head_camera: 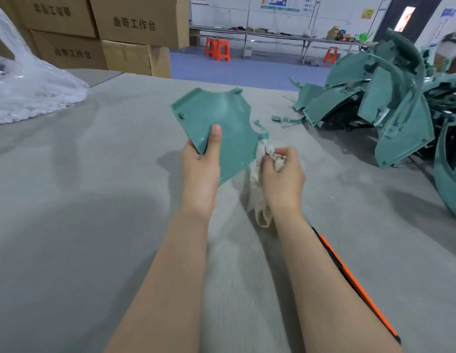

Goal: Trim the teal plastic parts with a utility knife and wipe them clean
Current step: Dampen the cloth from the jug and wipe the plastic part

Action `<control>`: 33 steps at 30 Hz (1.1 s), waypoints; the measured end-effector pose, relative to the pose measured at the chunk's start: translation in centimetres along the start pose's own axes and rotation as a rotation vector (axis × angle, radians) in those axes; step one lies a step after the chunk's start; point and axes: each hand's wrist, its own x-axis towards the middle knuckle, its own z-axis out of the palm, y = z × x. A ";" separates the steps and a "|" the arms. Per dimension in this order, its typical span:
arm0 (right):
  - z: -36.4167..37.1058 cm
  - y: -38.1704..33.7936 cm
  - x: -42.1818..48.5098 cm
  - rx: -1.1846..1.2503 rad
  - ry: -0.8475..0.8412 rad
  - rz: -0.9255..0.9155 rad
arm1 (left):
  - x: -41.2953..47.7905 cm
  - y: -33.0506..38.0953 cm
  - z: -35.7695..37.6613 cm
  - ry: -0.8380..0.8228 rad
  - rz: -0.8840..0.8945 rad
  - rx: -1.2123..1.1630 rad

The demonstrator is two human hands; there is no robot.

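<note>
A flat teal plastic part [222, 118] is held above the grey table. My left hand [201, 169] grips its lower left edge, thumb pressed on the top face. My right hand [283, 171] grips a bunched off-white cloth [257, 171] against the part's right edge, and the cloth's tail hangs down below my wrist. An orange and black utility knife [354, 284] lies on the table under my right forearm, partly hidden by it.
A heap of teal plastic parts [389, 103] fills the table's right side, with small trimmed scraps [285, 120] in front. A clear plastic bag [31, 82] sits at the left. Cardboard boxes [120, 34] stack behind the grey table [94, 200].
</note>
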 end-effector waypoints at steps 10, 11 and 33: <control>-3.8 -2.3 1.2 0.698 -0.533 0.379 | -0.7 -2.4 0.3 -0.429 0.489 1.297; -3.8 -2.2 1.2 0.627 -0.468 0.404 | -0.6 -2.9 0.2 -0.511 0.430 1.426; -2.0 -2.2 0.3 0.076 0.086 -0.300 | 1.2 -1.7 -0.7 -0.039 -0.302 -0.268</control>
